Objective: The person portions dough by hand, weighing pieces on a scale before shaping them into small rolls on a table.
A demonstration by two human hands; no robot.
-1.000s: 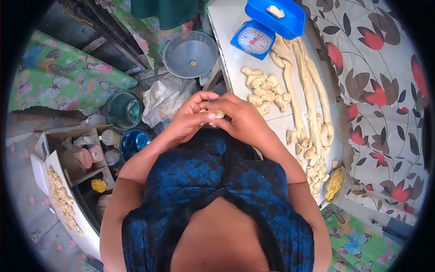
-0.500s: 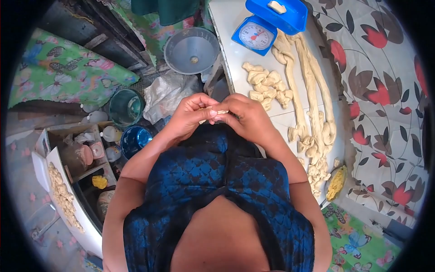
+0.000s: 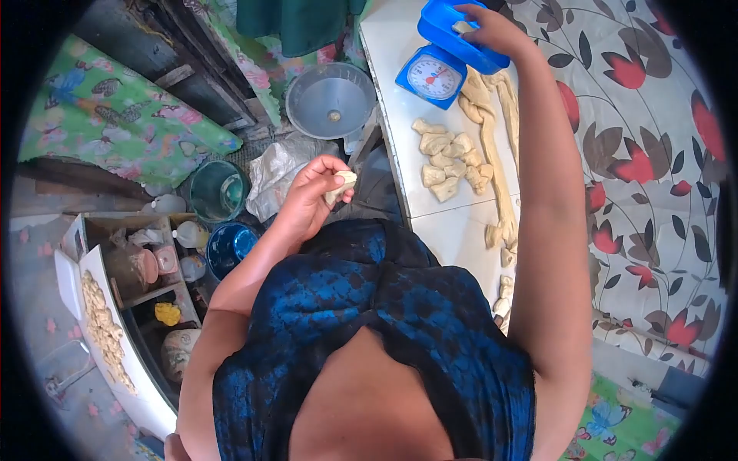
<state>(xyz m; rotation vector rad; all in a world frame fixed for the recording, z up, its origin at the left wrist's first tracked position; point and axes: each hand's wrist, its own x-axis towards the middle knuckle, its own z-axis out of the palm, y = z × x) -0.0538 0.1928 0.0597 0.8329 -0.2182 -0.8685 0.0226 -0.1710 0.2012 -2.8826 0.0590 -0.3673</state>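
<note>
My left hand [image 3: 319, 188] is closed round a small piece of dough [image 3: 343, 184] above my lap. At the top right, my right hand [image 3: 486, 31] reaches into the blue tray [image 3: 438, 29] of the scale, its fingers round a dough piece [image 3: 463, 28]. Below the tray, the scale's white dial [image 3: 433, 77] faces up. Cut dough pieces [image 3: 450, 157] lie in a heap on the white table, and long twisted dough strips [image 3: 496, 161] run beside them, partly covered by my right arm.
The white table [image 3: 430, 223] has its left edge near my lap. A grey basin [image 3: 330, 100], a green bucket [image 3: 219, 190] and a blue bucket [image 3: 231, 246] are on the left. A shelf box [image 3: 142, 300] holds jars, beside a white surface with dough pieces [image 3: 106, 330].
My hands have come apart. My right hand has moved up to the scale tray and taken hold of the dough there, while my left hand keeps a piece near my lap.
</note>
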